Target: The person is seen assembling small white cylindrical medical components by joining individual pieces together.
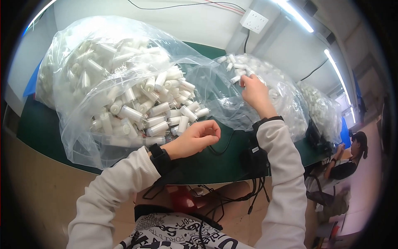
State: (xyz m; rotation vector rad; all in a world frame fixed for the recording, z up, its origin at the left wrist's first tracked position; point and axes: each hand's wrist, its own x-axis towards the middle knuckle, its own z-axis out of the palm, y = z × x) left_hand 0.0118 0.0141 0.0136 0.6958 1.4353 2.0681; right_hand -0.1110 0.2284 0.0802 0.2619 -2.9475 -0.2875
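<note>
Lettered shirt (178,229), hands (192,140) (256,94) near white cylinders (159,109)

I see the left hand (195,139) with its fingers curled, just beside white cylinders (159,110) that spill toward the near right from a big clear bag (78,141) at left. My right hand (255,93) reaches farther, fingers bent, by the second bag (295,120) of similar pieces; I can't tell whether it grips one. A third filled bag (325,110) sits farther right along the green tabletop (39,130). Beyond, at far right, I see another person (346,166).
</note>
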